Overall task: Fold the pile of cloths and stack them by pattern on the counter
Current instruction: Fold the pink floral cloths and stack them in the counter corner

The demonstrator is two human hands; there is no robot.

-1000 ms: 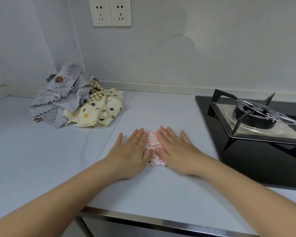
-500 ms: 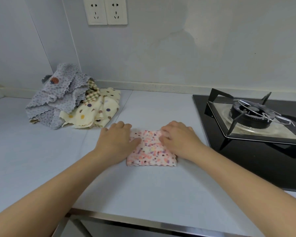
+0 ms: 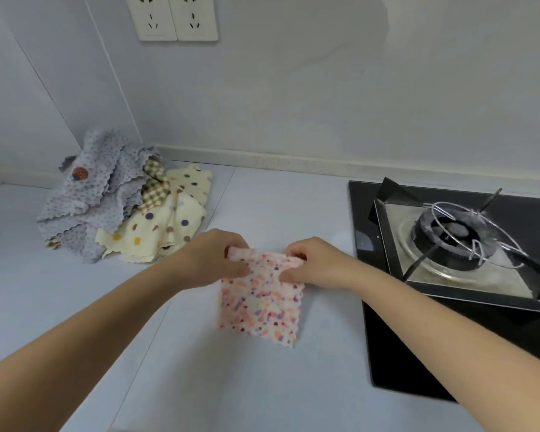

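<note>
Between both hands hangs a pink speckled, scallop-edged cloth (image 3: 260, 302).

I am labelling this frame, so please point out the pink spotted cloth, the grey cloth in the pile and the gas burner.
pink spotted cloth (image 3: 259, 304): head view, middle of its patterned face.
grey cloth (image 3: 75, 198): head view, its upper fold.
gas burner (image 3: 454, 231): head view, its centre cap.

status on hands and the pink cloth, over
Left hand, right hand each pinch a top corner of the pink cloth. Unfolded pile back left, stove right, neither touching.
</note>
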